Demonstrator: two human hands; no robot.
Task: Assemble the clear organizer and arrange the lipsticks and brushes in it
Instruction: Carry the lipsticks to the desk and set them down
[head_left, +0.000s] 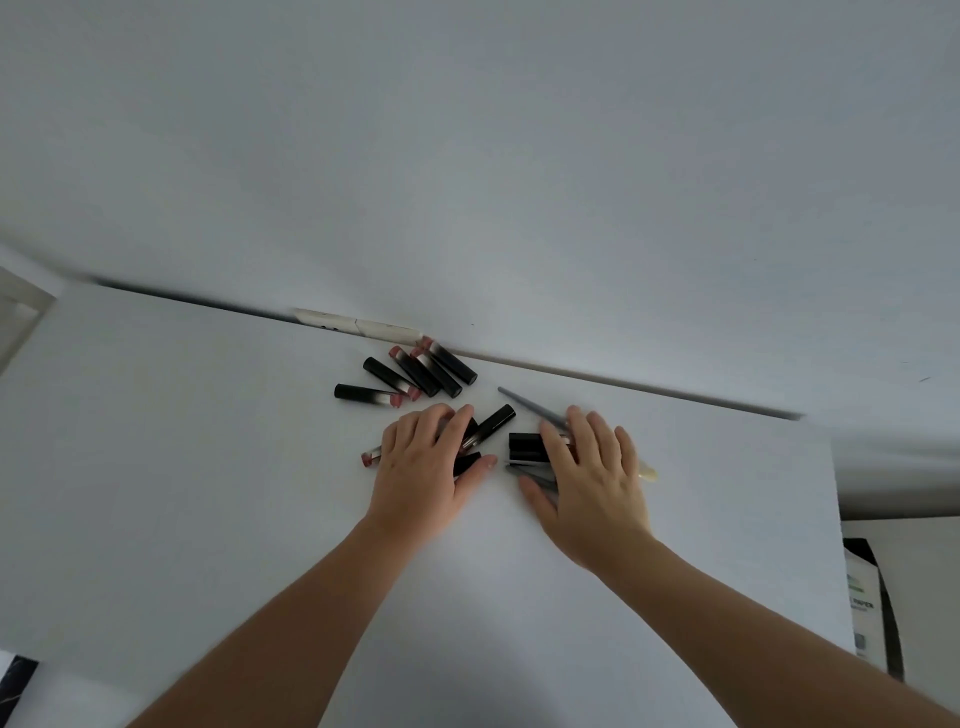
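Left hand (423, 467) flat, palm down, fingers spread and straight over several lipsticks (480, 434) — pink end of one pokes out past little-finger side. Right hand (589, 475) likewise flat, fingers splayed, pressing on grey brush handles (530, 470) and black lipstick tube (525, 447); one brush (530, 405) angles out beyond fingertips. Cluster of five lipsticks (410, 376) (black bodies, pink ends) lies beyond left fingertips, near back edge of white table (208, 467). Pale brush tip (648, 473) shows at right hand's outer side. Organizer — not in sight.
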